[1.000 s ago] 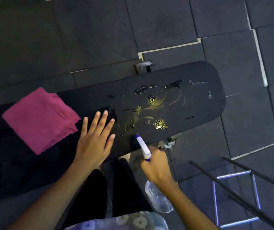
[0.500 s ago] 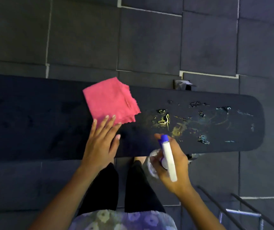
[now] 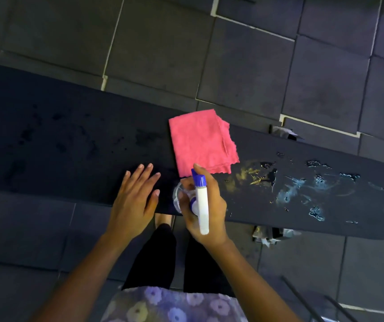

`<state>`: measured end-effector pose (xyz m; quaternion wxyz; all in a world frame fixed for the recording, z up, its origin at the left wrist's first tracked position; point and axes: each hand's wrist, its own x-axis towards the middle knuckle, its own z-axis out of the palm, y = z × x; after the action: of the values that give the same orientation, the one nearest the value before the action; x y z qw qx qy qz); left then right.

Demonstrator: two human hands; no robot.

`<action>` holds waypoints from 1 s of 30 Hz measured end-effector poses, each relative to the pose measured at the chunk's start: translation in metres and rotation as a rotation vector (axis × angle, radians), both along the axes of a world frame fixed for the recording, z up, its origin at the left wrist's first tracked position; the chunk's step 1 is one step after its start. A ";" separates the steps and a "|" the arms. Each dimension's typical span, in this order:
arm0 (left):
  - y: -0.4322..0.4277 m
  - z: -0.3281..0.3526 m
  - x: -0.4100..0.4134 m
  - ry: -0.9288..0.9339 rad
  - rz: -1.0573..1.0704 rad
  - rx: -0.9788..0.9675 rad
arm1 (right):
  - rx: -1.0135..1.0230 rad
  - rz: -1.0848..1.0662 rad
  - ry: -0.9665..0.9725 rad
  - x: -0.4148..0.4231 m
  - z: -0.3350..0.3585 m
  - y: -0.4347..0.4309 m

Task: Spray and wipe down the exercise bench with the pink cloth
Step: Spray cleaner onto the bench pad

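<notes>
The long black exercise bench (image 3: 70, 145) runs across the view from left to right. A folded pink cloth (image 3: 201, 141) lies on it near the middle. Wet spray patches and scuffs glisten on the bench's right end (image 3: 302, 189). My right hand (image 3: 206, 205) grips a spray bottle (image 3: 200, 201) with a white and blue head, held over the bench's near edge just below the cloth. My left hand (image 3: 135, 201) rests flat on the bench's near edge, fingers straight, left of the bottle.
Dark rubber floor tiles (image 3: 232, 61) surround the bench. Metal bench feet show at the far side (image 3: 284, 132) and near side (image 3: 270, 233). Thin metal bars (image 3: 307, 298) cross the bottom right corner. My legs stand against the bench's near side.
The view has swung left along the bench, so the cloth and the wet end sit further right. My right hand has lifted the bottle up over the bench edge, close to the cloth.
</notes>
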<state>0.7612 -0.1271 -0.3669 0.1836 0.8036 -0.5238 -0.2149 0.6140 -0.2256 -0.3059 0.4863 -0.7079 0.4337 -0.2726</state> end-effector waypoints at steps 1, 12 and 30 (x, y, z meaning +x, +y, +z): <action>0.001 0.000 0.001 0.003 0.003 -0.004 | -0.015 -0.004 0.002 0.002 -0.002 -0.001; -0.001 -0.010 -0.009 0.018 -0.019 0.006 | 0.048 0.255 0.073 -0.042 -0.021 -0.022; 0.034 -0.021 -0.091 -0.001 0.160 0.122 | 0.236 -0.189 0.428 -0.037 -0.057 -0.113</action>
<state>0.6698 -0.0929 -0.3883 0.1508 0.8526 -0.4440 -0.2305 0.5766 -0.3390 -0.3628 0.4350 -0.6441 0.6198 -0.1084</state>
